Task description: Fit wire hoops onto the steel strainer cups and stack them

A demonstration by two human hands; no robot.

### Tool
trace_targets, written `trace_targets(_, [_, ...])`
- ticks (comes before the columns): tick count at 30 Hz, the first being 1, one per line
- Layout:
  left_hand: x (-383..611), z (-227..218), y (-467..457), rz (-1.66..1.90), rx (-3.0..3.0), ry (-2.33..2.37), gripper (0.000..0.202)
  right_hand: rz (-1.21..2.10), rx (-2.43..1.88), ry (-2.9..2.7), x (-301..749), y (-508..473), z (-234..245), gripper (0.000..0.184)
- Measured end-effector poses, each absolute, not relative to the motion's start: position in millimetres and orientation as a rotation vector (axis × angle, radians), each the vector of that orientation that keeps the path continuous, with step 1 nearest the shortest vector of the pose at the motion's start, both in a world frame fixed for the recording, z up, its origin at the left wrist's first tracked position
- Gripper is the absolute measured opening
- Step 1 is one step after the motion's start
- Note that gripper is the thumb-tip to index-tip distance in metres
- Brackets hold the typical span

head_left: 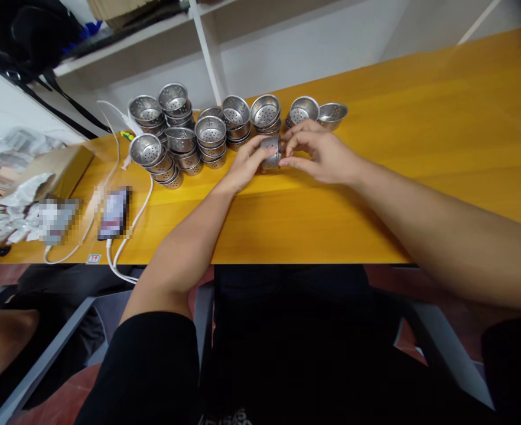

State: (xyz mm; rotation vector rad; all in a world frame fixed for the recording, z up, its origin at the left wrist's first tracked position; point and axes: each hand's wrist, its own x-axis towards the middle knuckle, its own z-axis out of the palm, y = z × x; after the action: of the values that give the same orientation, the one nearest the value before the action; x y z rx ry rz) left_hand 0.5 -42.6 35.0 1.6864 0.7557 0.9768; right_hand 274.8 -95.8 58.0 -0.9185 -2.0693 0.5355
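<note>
A small perforated steel strainer cup [271,151] is tipped on its side on the yellow table [420,130], held between both hands. My left hand [247,165] grips it from the left with fingers and thumb. My right hand [320,153] pinches its right side with fingertips. Just behind the hands stand several stacks of the same steel strainer cups [189,133], and a single unperforated-looking steel bowl [332,113] sits at the right end of the row.
A phone [114,212] and a white cable [130,236] lie on the table's left part, next to crumpled white paper [16,206]. A white shelf post [209,53] and a black bag [25,35] stand behind. Another person's arm [3,336] shows at lower left.
</note>
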Motion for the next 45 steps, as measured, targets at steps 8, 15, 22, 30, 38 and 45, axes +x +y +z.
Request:
trace_targets(8, [-3.5,34.1,-39.9,0.899,1.647,0.790,0.076,0.805,-0.855,-1.969,274.1,-99.4,73.6,0.079])
trace_targets(15, [-6.4,14.1,-20.7,1.052,1.663,0.908,0.089,0.756,-1.004,-2.152,349.5,-71.6,72.0,0.078])
trace_targets(22, [-10.8,15.2,-21.6,1.004,2.055,0.944,0.091,0.573,-1.344,-2.355,380.7,-51.9,58.5,0.043])
trace_targets(30, [-11.3,0.4,-9.3,1.013,2.057,0.954,0.103,0.138,-1.413,-2.080,331.8,-58.5,55.4,0.039])
trace_targets(38, [-11.2,7.3,-18.9,0.973,2.110,0.929,0.099,0.140,-1.521,-2.026,321.0,-42.7,46.1,0.022])
trace_targets(45, [-9.4,13.2,-24.3,0.994,2.100,0.963,0.103,0.147,-1.627,-1.929,314.5,-53.1,59.3,0.023])
